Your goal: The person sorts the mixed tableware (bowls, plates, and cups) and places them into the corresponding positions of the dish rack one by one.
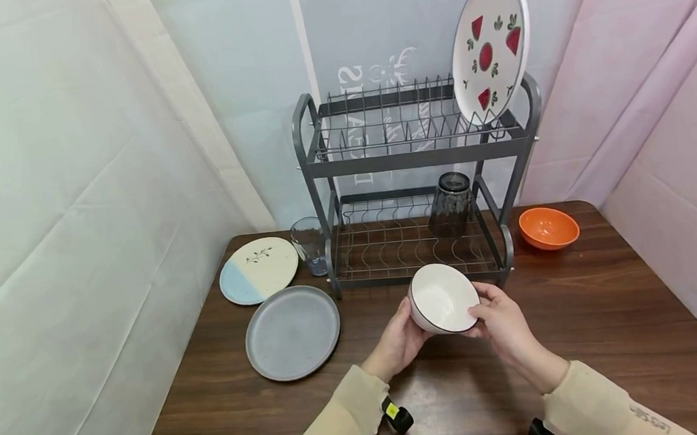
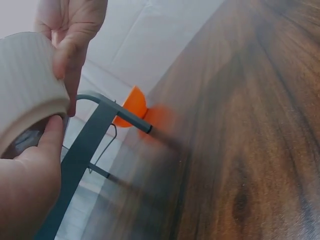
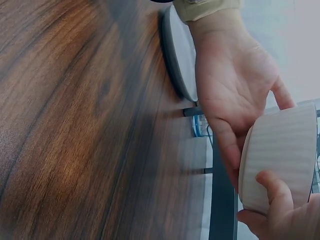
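A white bowl [image 1: 445, 297] with a dark rim and ribbed outside is held above the table in front of the rack, its opening tilted toward the head camera. My left hand [image 1: 400, 342] holds it from the left, with fingers against its underside in the right wrist view. On the other side, my right hand [image 1: 504, 325] grips the rim, thumb over the edge and fingers outside. The ribbed wall of the bowl [image 3: 282, 155] shows between both hands in the right wrist view. Some fingers are hidden behind the bowl.
Behind stands a two-tier dark dish rack [image 1: 417, 159] with a strawberry-and-watermelon patterned plate [image 1: 489, 49] above and a dark glass [image 1: 449, 206] below. Left are a grey plate [image 1: 293, 333], a blue-and-cream plate [image 1: 260, 269] and a clear glass [image 1: 310, 244]; right, an orange bowl [image 1: 549, 228].
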Available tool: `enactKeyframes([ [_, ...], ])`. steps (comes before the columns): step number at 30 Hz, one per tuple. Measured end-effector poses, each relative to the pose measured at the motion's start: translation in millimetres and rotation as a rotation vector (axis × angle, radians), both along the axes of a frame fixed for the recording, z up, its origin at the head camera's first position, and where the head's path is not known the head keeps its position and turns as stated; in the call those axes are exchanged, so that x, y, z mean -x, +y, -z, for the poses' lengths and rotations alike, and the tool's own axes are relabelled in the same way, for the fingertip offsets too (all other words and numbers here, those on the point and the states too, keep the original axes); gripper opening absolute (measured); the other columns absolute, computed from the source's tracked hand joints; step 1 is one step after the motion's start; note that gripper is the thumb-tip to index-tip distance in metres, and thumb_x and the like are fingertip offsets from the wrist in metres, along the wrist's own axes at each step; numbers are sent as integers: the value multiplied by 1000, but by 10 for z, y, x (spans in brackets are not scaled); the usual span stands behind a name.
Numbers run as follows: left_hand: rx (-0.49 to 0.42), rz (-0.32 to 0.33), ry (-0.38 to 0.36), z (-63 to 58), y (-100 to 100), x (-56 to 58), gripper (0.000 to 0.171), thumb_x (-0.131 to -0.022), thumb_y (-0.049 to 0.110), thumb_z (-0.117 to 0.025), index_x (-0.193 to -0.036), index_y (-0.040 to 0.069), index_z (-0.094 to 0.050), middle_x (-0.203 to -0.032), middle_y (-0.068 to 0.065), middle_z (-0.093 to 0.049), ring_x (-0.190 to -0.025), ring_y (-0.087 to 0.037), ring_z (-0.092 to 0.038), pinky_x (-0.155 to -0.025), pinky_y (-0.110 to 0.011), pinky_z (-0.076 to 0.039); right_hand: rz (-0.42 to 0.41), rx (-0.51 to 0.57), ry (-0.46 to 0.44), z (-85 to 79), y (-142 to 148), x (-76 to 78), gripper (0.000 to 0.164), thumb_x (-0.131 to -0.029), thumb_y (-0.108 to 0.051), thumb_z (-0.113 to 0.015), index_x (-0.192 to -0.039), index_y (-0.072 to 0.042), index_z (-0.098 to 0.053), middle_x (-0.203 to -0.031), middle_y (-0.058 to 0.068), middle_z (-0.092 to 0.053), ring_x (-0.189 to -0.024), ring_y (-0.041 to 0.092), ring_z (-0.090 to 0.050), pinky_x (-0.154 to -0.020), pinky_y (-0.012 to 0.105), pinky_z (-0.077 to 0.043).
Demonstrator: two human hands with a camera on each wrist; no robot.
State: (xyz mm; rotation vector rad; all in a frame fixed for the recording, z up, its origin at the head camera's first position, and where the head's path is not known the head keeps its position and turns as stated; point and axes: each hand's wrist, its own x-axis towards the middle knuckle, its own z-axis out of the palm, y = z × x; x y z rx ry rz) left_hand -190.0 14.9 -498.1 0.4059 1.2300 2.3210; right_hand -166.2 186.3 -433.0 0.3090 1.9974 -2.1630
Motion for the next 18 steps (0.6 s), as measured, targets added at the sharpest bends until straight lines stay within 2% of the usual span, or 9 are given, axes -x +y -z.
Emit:
enactKeyframes([
  [4, 23, -27, -7, -30, -11, 6, 49, -96, 39, -17, -141, 20, -13, -137, -2, -28, -115, -11, -37, -96, -36, -33, -4, -1, 6, 9, 4, 3, 50, -85, 6, -35, -133, 4, -21, -114, 18, -50, -69, 7, -61, -59, 28, -53],
  [8, 38, -29, -20, -56, -34, 7, 50, -95, 35, -27, -140, 16, -17, -132, -1, -35, -109, -9, -43, -92, -34, -38, -12, 12, 7, 44, 15, 9, 50, -83, 7, -35, -132, 5, -22, -111, 14, -52, -70, 7, -61, -60, 29, -53],
  [12, 57, -37, -50, -66, -63, 17, 52, -91, 30, -40, -137, 11, -25, -119, 2, -48, -99, -8, -51, -84, -32, -43, -34, 28, -8, 81, 32, 21, 50, -84, 6, -36, -132, 5, -21, -111, 14, -50, -72, 7, -60, -61, 30, -53],
  [15, 87, -55, -68, -68, -73, 27, 51, -87, 27, -45, -132, 6, -32, -107, 3, -54, -92, -8, -55, -79, -32, -46, -53, 23, -18, 97, 45, 25, 49, -86, 4, -37, -132, 5, -20, -112, 15, -49, -72, 7, -60, -62, 30, -53],
  [18, 128, -94, -88, -71, -67, 32, 49, -85, 23, -46, -128, 2, -36, -97, 4, -57, -86, -9, -57, -74, -32, -47, -78, 26, -21, 118, 72, 39, 47, -89, 0, -39, -131, 6, -20, -106, 10, -53, -72, 7, -60, -63, 31, -53],
])
